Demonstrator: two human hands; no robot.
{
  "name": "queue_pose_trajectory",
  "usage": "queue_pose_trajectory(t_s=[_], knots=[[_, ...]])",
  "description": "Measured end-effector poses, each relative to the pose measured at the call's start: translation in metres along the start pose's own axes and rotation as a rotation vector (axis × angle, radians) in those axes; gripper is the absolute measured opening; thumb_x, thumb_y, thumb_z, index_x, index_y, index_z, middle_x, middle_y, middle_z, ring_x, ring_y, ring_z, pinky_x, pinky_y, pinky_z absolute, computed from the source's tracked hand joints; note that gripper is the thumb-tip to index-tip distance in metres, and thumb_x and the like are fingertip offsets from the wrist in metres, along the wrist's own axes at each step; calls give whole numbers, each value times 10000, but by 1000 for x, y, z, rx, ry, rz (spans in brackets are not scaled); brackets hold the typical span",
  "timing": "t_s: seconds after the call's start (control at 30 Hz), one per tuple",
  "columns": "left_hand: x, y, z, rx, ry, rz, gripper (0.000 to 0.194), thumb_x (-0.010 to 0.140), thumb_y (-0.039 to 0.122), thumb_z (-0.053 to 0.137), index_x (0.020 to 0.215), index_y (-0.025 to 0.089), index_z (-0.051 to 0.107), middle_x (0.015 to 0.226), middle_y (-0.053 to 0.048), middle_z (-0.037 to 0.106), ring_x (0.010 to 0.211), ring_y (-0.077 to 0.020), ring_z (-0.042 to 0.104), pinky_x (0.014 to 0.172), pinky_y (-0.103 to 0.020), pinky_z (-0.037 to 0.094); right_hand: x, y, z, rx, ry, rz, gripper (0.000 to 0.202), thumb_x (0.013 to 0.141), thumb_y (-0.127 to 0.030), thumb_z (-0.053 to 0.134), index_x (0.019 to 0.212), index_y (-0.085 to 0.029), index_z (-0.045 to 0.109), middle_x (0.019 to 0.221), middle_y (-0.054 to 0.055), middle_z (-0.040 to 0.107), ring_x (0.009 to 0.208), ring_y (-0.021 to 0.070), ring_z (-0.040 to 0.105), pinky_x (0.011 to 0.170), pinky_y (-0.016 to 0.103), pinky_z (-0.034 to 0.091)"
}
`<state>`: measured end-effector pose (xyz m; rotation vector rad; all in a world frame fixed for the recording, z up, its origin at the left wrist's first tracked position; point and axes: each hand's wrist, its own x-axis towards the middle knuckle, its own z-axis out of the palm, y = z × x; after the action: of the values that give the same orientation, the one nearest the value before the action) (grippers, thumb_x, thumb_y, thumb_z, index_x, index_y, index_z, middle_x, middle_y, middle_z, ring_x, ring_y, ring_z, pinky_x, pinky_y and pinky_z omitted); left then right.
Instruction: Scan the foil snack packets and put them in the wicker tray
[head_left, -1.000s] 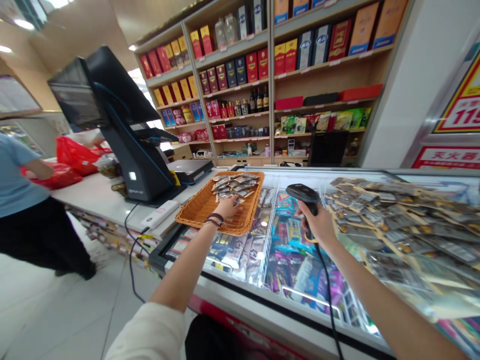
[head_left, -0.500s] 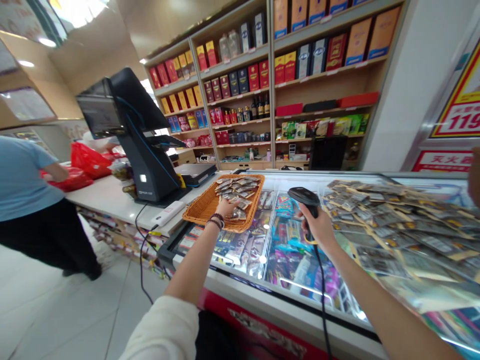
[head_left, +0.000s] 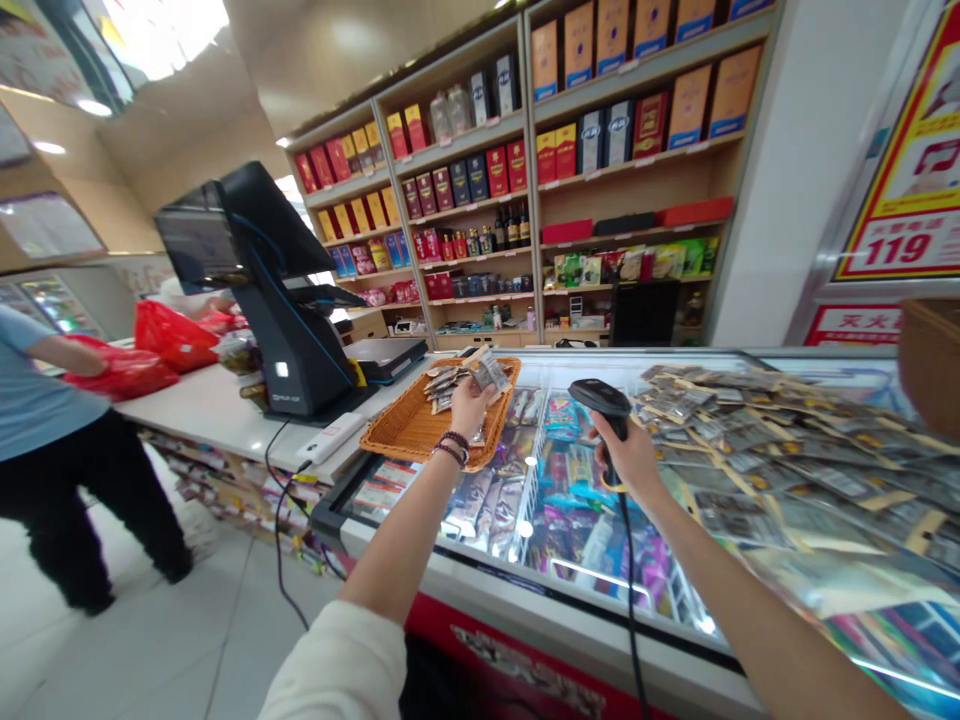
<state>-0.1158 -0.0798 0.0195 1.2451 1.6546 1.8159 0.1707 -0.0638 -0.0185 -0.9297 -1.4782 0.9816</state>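
Observation:
My left hand (head_left: 471, 405) is raised above an orange wicker basket (head_left: 401, 428) and grips a small silvery snack packet (head_left: 491, 371). More such packets (head_left: 444, 382) lie in the basket's far end. The basket rests on the glass lid of a chest freezer (head_left: 555, 480). My right hand (head_left: 634, 455) grips the handle of a black corded barcode scanner (head_left: 600, 397), held upright over the glass to the right of the basket. Its cable (head_left: 628, 600) hangs down toward me.
A large heap of similar packets (head_left: 787, 450) covers the freezer lid on the right. A black till screen (head_left: 255, 270) and a white device (head_left: 330, 437) stand on the white counter at left. A person in a blue shirt (head_left: 37, 420) stands by red bags (head_left: 161, 340). Shelves of boxes (head_left: 525, 160) line the back wall.
My left hand has lifted from the basket's packets with one packet in its fingers. The right hand and scanner stayed in place. The view tilted slightly.

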Motion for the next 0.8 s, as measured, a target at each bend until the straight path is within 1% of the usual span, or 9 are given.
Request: queue_pose_trajectory(t_s=[0.03, 0.1, 0.17, 0.23, 0.33, 0.47, 0.53, 0.63, 0.8], knots=[[-2, 5, 6, -95, -29, 28, 334, 847, 252, 821, 1140, 164, 690, 1177, -149, 812, 1118, -278, 780, 1002, -422, 631, -1, -2, 0, 12, -10, -3, 716, 683, -971, 637, 728, -259, 587, 507, 18, 639, 386, 181, 566, 401, 299, 450], [-5, 13, 22, -237, -71, 44, 351, 864, 294, 827, 1156, 164, 682, 1128, -130, 819, 1012, -264, 799, 909, -422, 670, -3, -7, -4, 16, -36, -3, 703, 687, -958, 648, 715, -258, 594, 486, 15, 623, 380, 180, 554, 408, 305, 446], [-8, 17, 42, -291, -92, 27, 351, 865, 307, 841, 1144, 162, 685, 1047, -109, 823, 925, -252, 802, 846, -417, 686, -4, -10, -10, -4, -67, -6, 682, 709, -934, 654, 702, -254, 603, 452, 11, 596, 379, 183, 551, 428, 311, 451], [-12, 15, 63, -300, -106, 5, 288, 861, 286, 846, 1071, 153, 700, 987, -101, 820, 904, -250, 800, 840, -412, 687, -5, -13, -21, -44, -83, -21, 664, 730, -912, 651, 700, -250, 611, 435, 12, 586, 381, 188, 556, 452, 320, 460], [-20, -1, 91, -311, -127, -10, 192, 849, 220, 836, 985, 150, 720, 995, -107, 819, 921, -245, 796, 882, -409, 676, -5, -14, -40, -151, -93, -48, 643, 742, -889, 642, 709, -247, 618, 432, 18, 597, 383, 198, 565, 483, 335, 464], [-36, -38, 118, -312, -116, -48, 138, 838, 176, 798, 956, 151, 733, 939, -98, 811, 857, -225, 784, 880, -402, 667, -4, -12, -59, -294, -104, -30, 618, 759, -868, 607, 704, -253, 608, 426, 23, 607, 380, 206, 567, 486, 338, 446], [-42, -55, 125, -312, -81, -82, 112, 835, 177, 780, 931, 156, 726, 900, -88, 800, 832, -212, 775, 856, -379, 665, -4, -11, -62, -324, -121, -12, 598, 783, -846, 588, 700, -254, 600, 413, 18, 595, 371, 202, 560, 479, 334, 447], [-45, -72, 126, -303, -34, -111, 91, 830, 175, 762, 905, 160, 713, 869, -76, 784, 792, -188, 758, 828, -346, 654, -4, -10, -60, -326, -176, 12, 542, 816, -790, 585, 697, -261, 583, 409, 4, 581, 372, 197, 566, 468, 321, 454], [-39, -81, 119, -311, -50, -119, 153, 834, 199, 769, 978, 161, 732, 894, -69, 786, 780, -171, 747, 839, -331, 643, -7, -12, -52, -334, -246, 57, 469, 836, -715, 594, 694, -270, 567, 412, -13, 561, 370, 187, 557, 465, 310, 456]])
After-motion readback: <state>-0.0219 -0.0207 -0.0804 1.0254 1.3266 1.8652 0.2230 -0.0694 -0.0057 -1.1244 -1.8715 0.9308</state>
